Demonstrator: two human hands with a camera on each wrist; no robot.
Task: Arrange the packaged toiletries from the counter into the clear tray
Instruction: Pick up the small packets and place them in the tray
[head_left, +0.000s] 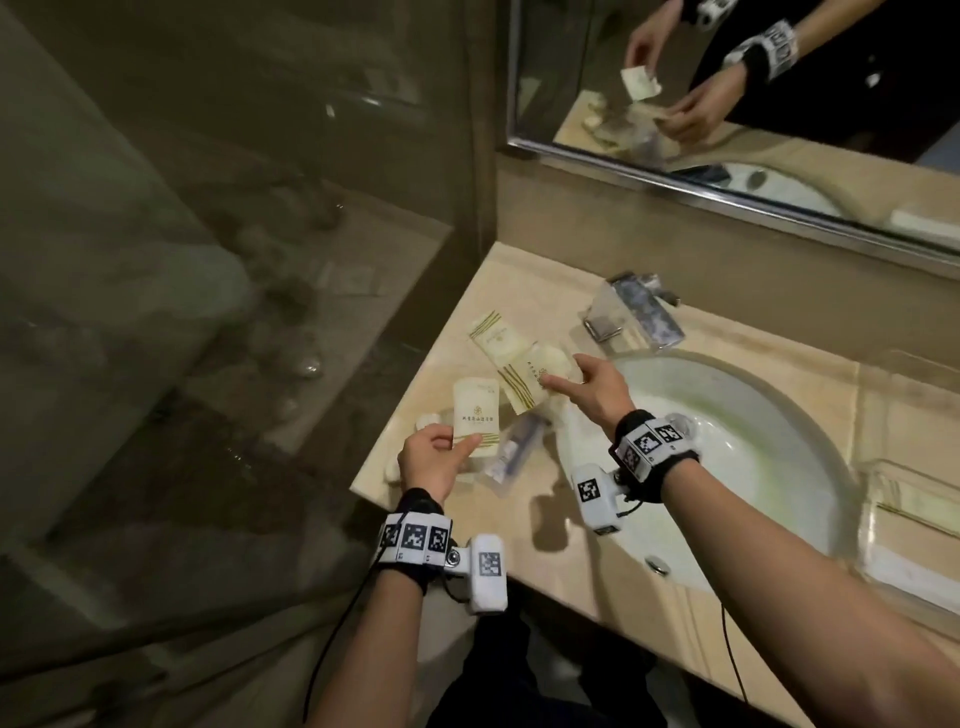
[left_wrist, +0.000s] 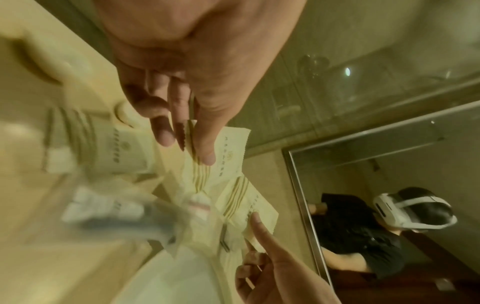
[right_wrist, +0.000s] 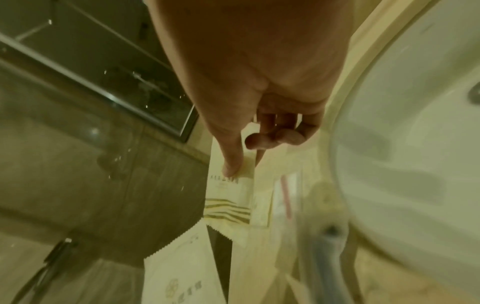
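while each hand (head_left: 434, 457) (head_left: 592, 384) pinches one packet (head_left: 477, 418) (head_left: 524, 387), perhaps three lie loose

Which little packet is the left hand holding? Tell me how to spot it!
Find the round white sink, then look left along the beige counter to its front corner. There the left hand pinches a cream packet by its gold-striped end. Unlike the striped packets beside it, this one is lifted off the counter.

Both bare forearms wear a black wrist strap (head_left: 415, 506) with white square-coded tags, plus a chunky white camera block (head_left: 485, 574) and thin black cable (head_left: 332, 639). Dark trousers below.
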